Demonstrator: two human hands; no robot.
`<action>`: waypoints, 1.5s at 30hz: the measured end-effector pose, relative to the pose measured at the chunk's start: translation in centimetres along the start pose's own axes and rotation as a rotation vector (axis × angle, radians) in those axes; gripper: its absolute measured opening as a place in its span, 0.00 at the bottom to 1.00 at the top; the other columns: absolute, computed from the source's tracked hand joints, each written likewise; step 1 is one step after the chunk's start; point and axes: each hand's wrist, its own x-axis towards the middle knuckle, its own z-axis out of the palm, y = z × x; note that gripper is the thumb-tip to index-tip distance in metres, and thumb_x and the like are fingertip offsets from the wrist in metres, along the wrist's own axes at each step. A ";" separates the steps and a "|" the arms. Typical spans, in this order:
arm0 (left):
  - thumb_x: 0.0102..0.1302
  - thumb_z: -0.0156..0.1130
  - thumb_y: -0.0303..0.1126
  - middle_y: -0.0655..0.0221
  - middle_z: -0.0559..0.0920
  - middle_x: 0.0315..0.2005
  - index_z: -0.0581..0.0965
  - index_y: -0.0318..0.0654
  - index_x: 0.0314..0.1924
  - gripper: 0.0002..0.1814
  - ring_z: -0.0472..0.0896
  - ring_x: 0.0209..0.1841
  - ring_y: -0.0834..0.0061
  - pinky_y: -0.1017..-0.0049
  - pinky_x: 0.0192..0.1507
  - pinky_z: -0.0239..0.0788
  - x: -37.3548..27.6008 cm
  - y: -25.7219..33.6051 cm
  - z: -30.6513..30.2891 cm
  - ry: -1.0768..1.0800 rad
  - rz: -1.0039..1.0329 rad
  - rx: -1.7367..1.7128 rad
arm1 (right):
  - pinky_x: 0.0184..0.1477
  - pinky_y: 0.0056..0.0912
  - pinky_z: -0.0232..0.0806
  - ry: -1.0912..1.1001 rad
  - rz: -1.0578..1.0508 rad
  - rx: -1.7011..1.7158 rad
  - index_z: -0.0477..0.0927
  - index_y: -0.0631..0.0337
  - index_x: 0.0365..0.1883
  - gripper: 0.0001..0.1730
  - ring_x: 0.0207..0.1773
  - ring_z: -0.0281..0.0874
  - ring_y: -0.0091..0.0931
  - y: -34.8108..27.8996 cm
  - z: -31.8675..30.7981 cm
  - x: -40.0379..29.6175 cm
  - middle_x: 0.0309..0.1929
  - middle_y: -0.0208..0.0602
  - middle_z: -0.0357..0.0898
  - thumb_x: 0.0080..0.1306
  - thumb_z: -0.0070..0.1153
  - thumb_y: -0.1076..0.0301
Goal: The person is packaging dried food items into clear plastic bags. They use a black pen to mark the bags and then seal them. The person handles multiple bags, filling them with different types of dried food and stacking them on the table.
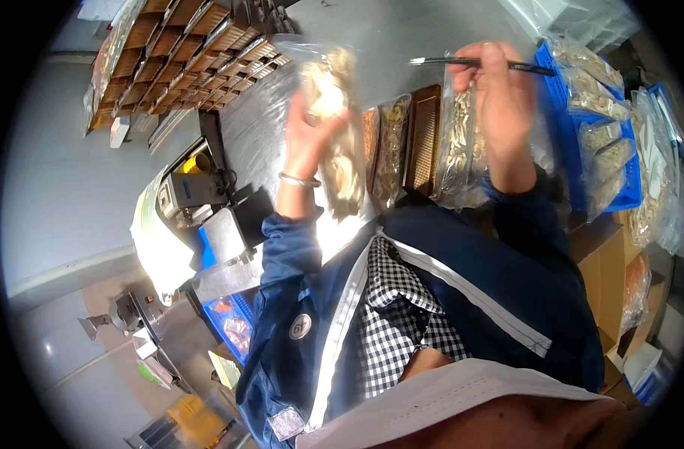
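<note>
Upright in the view, a clear plastic bag of pale dried pieces (342, 163) is gripped by my left hand (311, 134), which wears a metal bracelet. My right hand (496, 95) pinches a slim dark tool with a metal tip (426, 61), held crosswise; its exact kind cannot be told. Below my right hand lies another clear bag of pale dried pieces (454, 151). Between the hands are a brown textured tray (422, 140), a bag of darker dried pieces (391, 151) and a narrow orange-brown pack (370, 137).
Stacked brown trays (190, 62) stand at upper left. Blue plastic baskets (631, 168) with bagged goods are on the right, above a cardboard box (603, 269). A small grey machine (193, 193) stands at left, near a blue basket of packets (243, 308).
</note>
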 end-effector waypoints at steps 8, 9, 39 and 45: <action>0.72 0.58 0.53 0.66 0.73 0.65 0.67 0.40 0.70 0.35 0.73 0.64 0.64 0.62 0.64 0.68 3.9 -1.4 -8.9 0.500 -0.014 -0.725 | 0.39 0.20 0.70 -0.220 0.236 -0.177 0.80 0.62 0.37 0.08 0.36 0.77 0.17 0.8 1.4 -4.4 0.34 0.28 0.80 0.67 0.66 0.68; 0.71 0.59 0.54 0.66 0.73 0.66 0.67 0.41 0.70 0.35 0.74 0.64 0.63 0.61 0.64 0.68 3.6 -1.2 -8.8 0.532 -0.023 -0.730 | 0.37 0.21 0.70 -0.220 0.193 -0.243 0.81 0.62 0.35 0.08 0.35 0.78 0.18 1.3 1.8 -4.8 0.33 0.29 0.81 0.66 0.67 0.68; 0.56 0.78 0.40 0.57 0.74 0.61 0.63 0.27 0.71 0.49 0.71 0.65 0.68 0.69 0.68 0.60 -5.0 0.0 0.0 -0.494 -0.200 -0.151 | 0.37 0.37 0.69 -0.619 -0.116 -0.798 0.83 0.63 0.38 0.12 0.35 0.77 0.36 3.8 3.8 0.8 0.28 0.40 0.78 0.67 0.62 0.62; 0.55 0.78 0.46 0.61 0.81 0.48 0.71 0.27 0.60 0.41 0.79 0.50 0.71 0.71 0.56 0.70 -5.9 0.3 0.7 -0.426 -0.250 -0.067 | 0.34 0.48 0.68 -0.740 0.044 -0.855 0.82 0.65 0.33 0.16 0.31 0.78 0.47 4.9 4.8 -0.1 0.27 0.50 0.80 0.65 0.62 0.58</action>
